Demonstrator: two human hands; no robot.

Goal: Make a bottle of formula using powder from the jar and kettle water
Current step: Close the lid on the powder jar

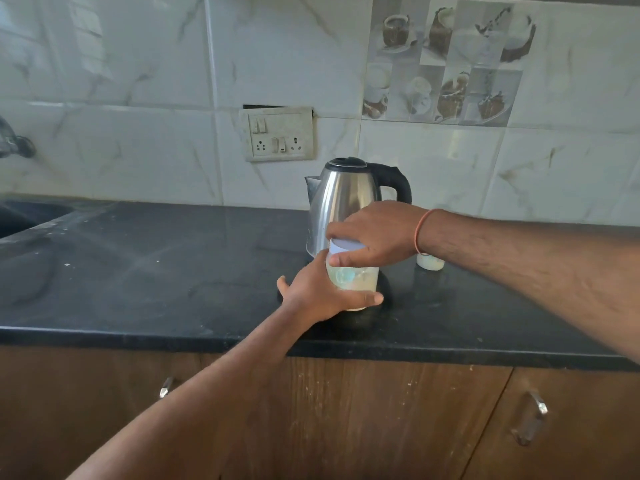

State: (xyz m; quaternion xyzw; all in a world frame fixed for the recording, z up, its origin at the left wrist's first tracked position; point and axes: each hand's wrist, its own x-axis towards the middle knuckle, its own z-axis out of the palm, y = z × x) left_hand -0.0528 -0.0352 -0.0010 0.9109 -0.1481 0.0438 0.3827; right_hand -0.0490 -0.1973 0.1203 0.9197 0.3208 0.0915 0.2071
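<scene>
A black stone countertop point(138, 271) is carrying a steel kettle point(343, 202) with a black handle standing toward the far side, a clear jar point(353, 282) sitting just in front of it, and a small white container point(429, 262) resting to their right.

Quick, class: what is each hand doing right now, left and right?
Left hand: grips the body of the jar.
Right hand: fingers curled round the jar's white lid.
</scene>
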